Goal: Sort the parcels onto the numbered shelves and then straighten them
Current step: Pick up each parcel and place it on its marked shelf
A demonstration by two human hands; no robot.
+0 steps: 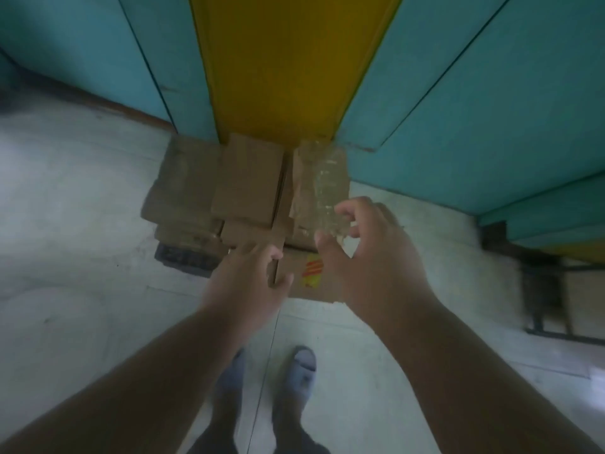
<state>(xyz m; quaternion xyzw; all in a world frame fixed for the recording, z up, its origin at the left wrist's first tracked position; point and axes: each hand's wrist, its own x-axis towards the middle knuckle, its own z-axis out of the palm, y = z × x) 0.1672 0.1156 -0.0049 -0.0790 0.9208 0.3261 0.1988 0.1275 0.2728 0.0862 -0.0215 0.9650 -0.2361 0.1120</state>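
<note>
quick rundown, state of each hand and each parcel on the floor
left hand: open, fingers reaching over the near parcel, no grip on anything
right hand: open, fingers spread above the taped parcel, no grip yet
taped parcel: on top of the pile, wrapped in clear tape
sticker parcel: flat on the floor, nearest the feet
plain parcel: stacked on others, unheld

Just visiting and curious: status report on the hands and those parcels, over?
Left hand open, right hand open, fingers spread, both reaching over the parcels. Parcels piled on floor by the wall. Nothing gripped. Nothing blocking.
</note>
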